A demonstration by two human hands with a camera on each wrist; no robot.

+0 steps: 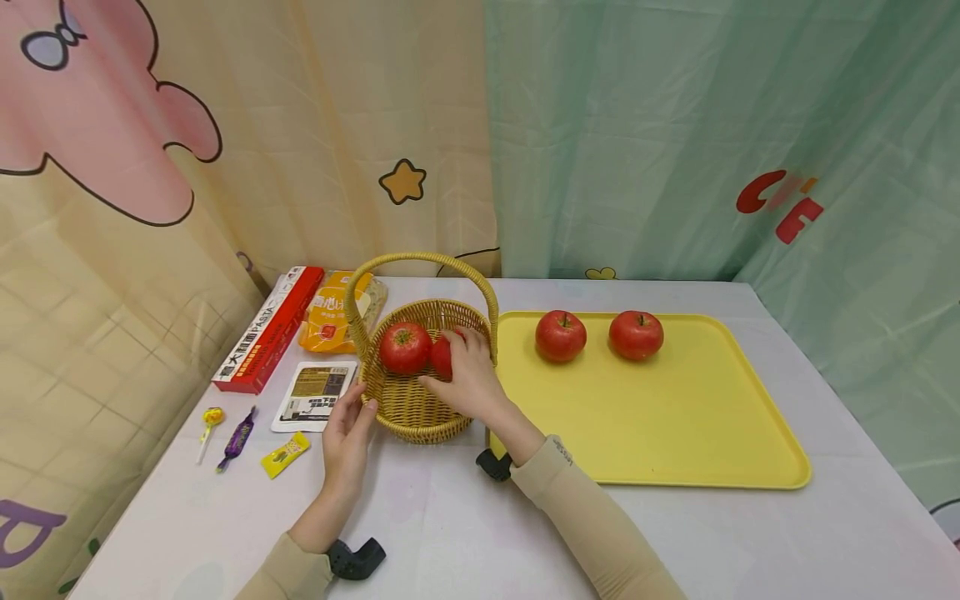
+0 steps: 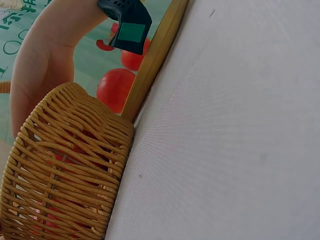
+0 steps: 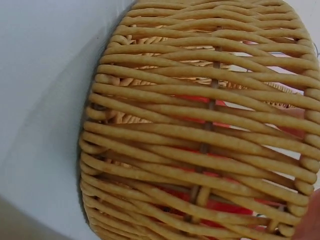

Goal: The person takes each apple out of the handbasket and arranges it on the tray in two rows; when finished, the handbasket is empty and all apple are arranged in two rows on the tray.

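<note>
In the head view a wicker basket (image 1: 420, 429) with a tall arched handle stands mid-table. One red apple (image 1: 405, 347) lies inside it. My right hand (image 1: 471, 379) reaches over the basket's right rim, its fingers and thumb around a second red apple (image 1: 441, 358), which the hand partly covers. With thumb and fingers, my left hand (image 1: 348, 433) holds the basket's left side near the handle's base. The left wrist view shows the woven wall of the basket (image 2: 65, 170) close up. Red shows through the basket's gaps (image 3: 200, 125) in the right wrist view.
Right of the basket lies a yellow tray (image 1: 660, 425) bearing two red apples (image 1: 561, 336) near its far edge. To the left are a pasta box (image 1: 270, 333), an orange-yellow food bag (image 1: 330, 321), a flat white packet (image 1: 311, 400), a lollipop (image 1: 212, 421), and purple and yellow wrapped sweets (image 1: 285, 454).
</note>
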